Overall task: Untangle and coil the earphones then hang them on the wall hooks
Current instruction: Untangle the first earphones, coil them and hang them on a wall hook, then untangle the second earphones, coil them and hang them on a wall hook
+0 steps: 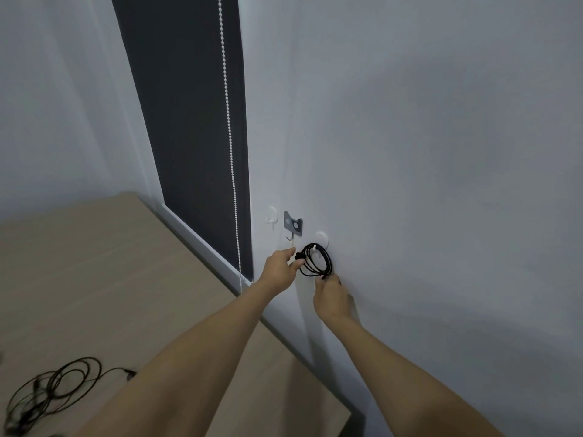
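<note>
A black coiled earphone cable (318, 260) hangs over the peg of a round white wall hook (321, 238). My left hand (281, 270) pinches the coil's left side near a small black plug. My right hand (331, 296) grips the coil's bottom edge from below. Two more hooks sit on the wall to the left: a dark grey square hook (293, 223) and a white hook (271, 216), both bare. A second black earphone cable (50, 389) lies loose and tangled on the wooden table at the lower left.
The light wooden table (110, 279) runs along the wall below the hooks. A dark roller blind (186, 121) with a white bead chain (232, 152) hangs left of the hooks. The wall on the right is plain white.
</note>
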Demonstrator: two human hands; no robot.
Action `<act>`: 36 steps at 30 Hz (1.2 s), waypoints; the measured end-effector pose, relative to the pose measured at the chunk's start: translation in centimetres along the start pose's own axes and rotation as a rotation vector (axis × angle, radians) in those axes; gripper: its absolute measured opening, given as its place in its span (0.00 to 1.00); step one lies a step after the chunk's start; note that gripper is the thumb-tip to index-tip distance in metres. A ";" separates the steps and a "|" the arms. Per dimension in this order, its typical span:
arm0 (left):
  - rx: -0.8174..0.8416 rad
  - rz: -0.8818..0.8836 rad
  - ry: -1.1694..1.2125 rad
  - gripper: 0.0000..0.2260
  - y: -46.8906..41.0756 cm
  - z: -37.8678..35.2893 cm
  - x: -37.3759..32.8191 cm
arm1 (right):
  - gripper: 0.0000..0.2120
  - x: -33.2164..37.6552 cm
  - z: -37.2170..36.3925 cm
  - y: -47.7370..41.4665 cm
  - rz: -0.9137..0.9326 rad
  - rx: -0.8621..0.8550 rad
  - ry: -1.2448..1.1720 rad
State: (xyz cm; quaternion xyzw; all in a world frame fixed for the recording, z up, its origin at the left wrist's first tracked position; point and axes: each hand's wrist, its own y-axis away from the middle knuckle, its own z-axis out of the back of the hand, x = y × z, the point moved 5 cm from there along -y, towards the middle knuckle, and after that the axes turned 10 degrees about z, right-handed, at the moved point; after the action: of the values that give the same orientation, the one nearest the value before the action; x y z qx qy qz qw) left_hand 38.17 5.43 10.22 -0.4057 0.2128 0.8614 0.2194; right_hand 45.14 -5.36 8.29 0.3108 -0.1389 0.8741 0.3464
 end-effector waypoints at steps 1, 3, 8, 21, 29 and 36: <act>0.018 0.027 -0.035 0.25 0.2 -0.1 0.4 | 0.18 -0.2 -0.2 0.1 -0.017 0.017 0.012; 0.048 0.079 -0.104 0.26 0.9 -0.3 1.3 | 0.19 -0.8 -0.6 0.5 -0.063 0.060 0.035; 0.105 0.159 -0.254 0.20 3.6 0.7 4.9 | 0.18 -1.2 -2.9 2.5 -0.100 0.241 0.068; -0.065 0.510 -0.287 0.14 13.4 15.0 21.7 | 0.05 7.8 -14.9 8.9 0.244 0.665 0.141; -0.177 0.771 -0.251 0.17 21.0 19.8 32.5 | 0.14 14.3 -23.6 13.1 0.475 0.816 0.121; -0.233 0.844 -0.236 0.18 23.0 18.7 37.7 | 0.19 14.9 -28.8 13.5 0.655 0.869 0.277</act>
State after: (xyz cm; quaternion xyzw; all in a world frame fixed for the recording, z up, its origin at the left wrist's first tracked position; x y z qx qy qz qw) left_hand -7.48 4.71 -4.44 -0.2044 0.2348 0.9340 -0.1753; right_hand 14.50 5.84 -4.67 0.2480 0.1917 0.9455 -0.0880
